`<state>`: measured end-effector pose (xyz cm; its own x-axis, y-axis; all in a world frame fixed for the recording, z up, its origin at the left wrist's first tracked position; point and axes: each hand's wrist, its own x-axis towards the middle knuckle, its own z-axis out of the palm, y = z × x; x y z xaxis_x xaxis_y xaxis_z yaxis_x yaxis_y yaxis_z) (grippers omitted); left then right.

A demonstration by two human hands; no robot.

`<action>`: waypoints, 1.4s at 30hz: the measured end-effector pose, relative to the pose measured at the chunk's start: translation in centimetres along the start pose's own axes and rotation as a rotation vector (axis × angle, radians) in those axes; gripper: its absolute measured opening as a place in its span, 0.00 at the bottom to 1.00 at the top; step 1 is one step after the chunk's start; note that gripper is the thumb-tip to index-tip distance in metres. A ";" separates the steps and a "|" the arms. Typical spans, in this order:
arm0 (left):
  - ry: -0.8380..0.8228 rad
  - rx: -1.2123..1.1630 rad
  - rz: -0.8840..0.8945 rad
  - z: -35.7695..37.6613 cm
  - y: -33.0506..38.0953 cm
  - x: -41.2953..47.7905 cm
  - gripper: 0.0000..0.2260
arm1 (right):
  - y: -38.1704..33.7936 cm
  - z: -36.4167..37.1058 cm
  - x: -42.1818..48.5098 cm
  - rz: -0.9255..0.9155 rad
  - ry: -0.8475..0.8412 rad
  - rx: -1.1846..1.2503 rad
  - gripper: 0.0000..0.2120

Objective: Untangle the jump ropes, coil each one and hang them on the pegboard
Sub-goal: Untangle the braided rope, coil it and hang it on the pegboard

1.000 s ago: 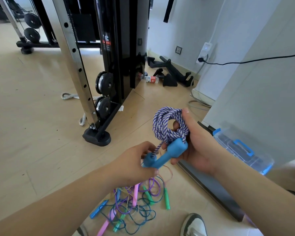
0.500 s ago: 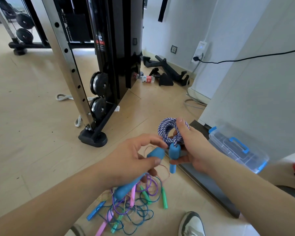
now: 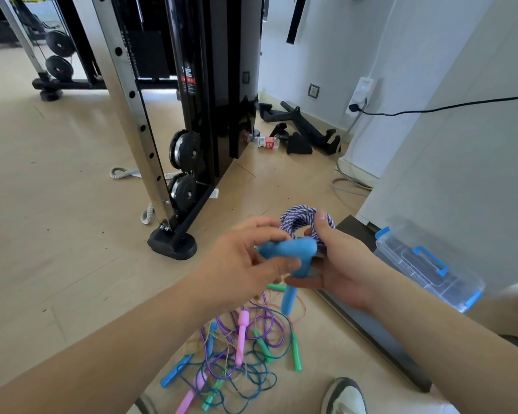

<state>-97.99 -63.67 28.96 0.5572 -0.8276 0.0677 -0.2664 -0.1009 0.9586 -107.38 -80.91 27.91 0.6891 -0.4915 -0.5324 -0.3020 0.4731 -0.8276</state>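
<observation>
In the middle, just above the floor [image 3: 57, 204], two hands hold one rope [image 3: 296, 218] that is wound into a small ring. The right hand [image 3: 341, 264] grips the ring, with the thumb over the top and the fingers under it. The left hand [image 3: 245, 264] pinches a blue handle [image 3: 287, 249] that lies sideways, touching the ring. The other blue handle [image 3: 290, 300] hangs down below the right hand. I think the step now is to finish the coil so it does not fall open. To do it well, the right thumb should press hard on the ring while the left hand tucks its handle in beside the loops. Both handles should end up side by side, so the ring hangs straight on a peg. The pegboard is not in sight, so the person must look for it first. Nearer, on the floor, lies a pile of thin ropes [image 3: 240, 354] with pink, green and blue handles, all mixed up. A shoe [image 3: 346, 395] is close to it, so careful steps matter. A clear box [image 3: 401, 255] sits to the right.
</observation>
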 end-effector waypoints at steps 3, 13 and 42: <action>-0.045 0.478 0.106 -1.3 -0.4 0.5 0.11 | 0.0 0.4 -0.5 -0.047 -0.011 -0.112 0.24; -0.186 0.796 -0.202 -0.5 -1.0 0.7 0.14 | 0.4 1.7 -0.6 -0.001 -0.161 0.041 0.27; -0.324 0.850 -0.259 -0.9 -0.1 1.6 0.22 | 2.9 3.8 0.3 -0.409 0.082 -0.335 0.02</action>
<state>-96.36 -64.47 29.19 0.4681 -0.8231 -0.3216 -0.7197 -0.5663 0.4017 -105.57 -76.90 26.03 0.7451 -0.6487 -0.1551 -0.2218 -0.0217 -0.9748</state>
